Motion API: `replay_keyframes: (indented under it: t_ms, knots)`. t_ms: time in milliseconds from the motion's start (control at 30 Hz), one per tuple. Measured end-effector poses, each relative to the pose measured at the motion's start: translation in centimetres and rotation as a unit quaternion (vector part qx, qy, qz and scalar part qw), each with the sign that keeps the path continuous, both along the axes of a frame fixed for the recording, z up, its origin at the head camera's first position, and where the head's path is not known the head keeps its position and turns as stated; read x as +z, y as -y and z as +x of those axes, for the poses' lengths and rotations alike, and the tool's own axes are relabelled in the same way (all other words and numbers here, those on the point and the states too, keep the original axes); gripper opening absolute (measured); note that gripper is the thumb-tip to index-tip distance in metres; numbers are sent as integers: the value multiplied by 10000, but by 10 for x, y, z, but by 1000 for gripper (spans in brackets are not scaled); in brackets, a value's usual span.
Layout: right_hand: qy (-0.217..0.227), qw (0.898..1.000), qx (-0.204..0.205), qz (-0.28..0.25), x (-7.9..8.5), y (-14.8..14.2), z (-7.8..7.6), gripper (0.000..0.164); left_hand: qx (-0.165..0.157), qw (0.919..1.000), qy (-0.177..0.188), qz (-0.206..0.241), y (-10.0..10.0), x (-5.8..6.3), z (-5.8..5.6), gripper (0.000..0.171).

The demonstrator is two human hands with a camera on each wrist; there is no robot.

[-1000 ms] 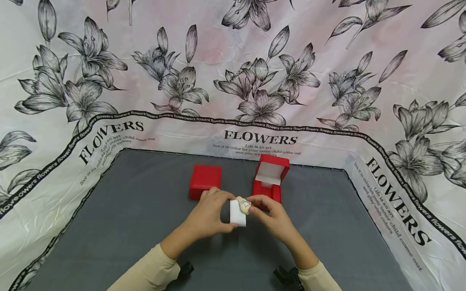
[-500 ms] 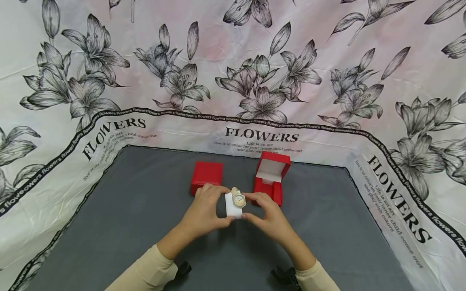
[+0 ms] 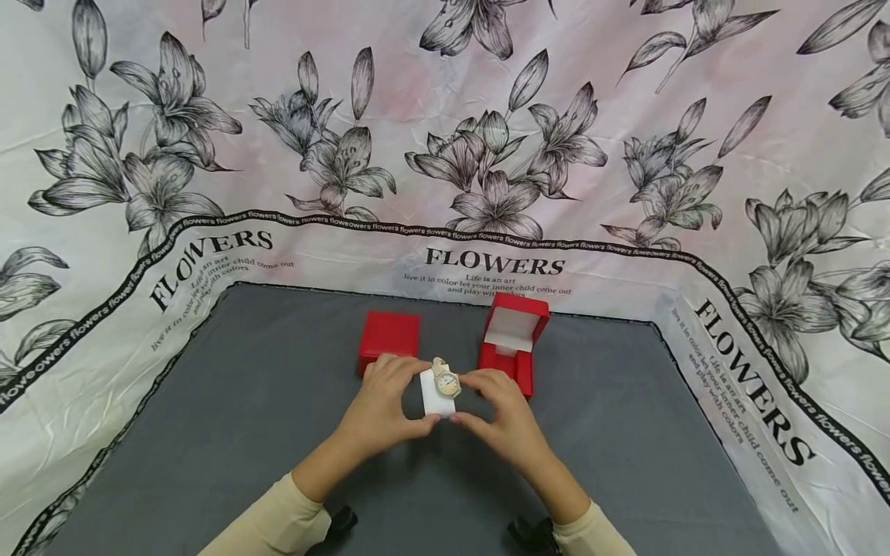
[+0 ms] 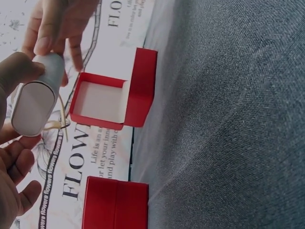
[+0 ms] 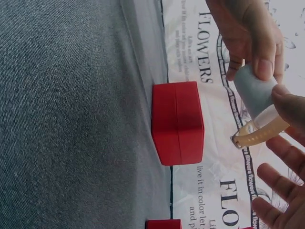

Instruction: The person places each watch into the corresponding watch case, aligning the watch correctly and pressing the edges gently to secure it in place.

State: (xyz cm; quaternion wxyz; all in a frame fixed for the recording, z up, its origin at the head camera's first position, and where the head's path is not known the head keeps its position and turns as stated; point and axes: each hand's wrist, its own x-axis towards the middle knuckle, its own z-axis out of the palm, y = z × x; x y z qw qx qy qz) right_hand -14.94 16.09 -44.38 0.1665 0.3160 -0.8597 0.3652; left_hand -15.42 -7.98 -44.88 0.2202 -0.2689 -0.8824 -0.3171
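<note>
A white watch pillow [image 3: 436, 400] is held up between both hands over the grey cloth. A wristwatch [image 3: 447, 384] with a cream strap lies against its upper right side, dial up. My left hand [image 3: 382, 398] grips the pillow's left end between thumb and fingers. At the right end, my right hand [image 3: 504, 413] pinches the pillow with its thumb low and its index finger beside the watch. In the right wrist view the strap [image 5: 262, 136] hangs away below the pillow [image 5: 255, 90], its buckle end loose. The pillow's oval end [image 4: 33, 109] faces the left wrist camera.
Behind my left hand stands a closed red box [image 3: 389, 340]. Further right is an open red box [image 3: 513, 340], lid raised, with a pale lining. Flower-printed white fabric [image 3: 487, 266] borders the grey cloth [image 3: 278, 363] at the back and sides.
Both hands have shifted slightly left with the pillow and watch. The right thumb has moved from the watch down to the pillow's lower corner, and the dial has turned more upward.
</note>
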Motion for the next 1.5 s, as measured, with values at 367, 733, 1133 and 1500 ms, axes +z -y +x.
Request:
replay_keyframes:
  t_ms: [367, 733, 1133, 1500]
  knots:
    - [-511, 9983, -246, -112, -6, 2, 0, 45, 109, 9993, 188, 288, -1, -1, -1, 67]
    - [-535, 9962, -509, -459, -9, 1, 2, 38, 239, 9988, 267, 339, -9, -2, 3, 74]
    - [-640, 9955, -376, -594, -18, 2, 4, 36, 408, 9965, 632, 372, -10, -2, 18, 93]
    - [-563, 9961, -424, -533, -4, 14, -1, 31, 631, 9955, 161, 690, -2, -5, 14, 81]
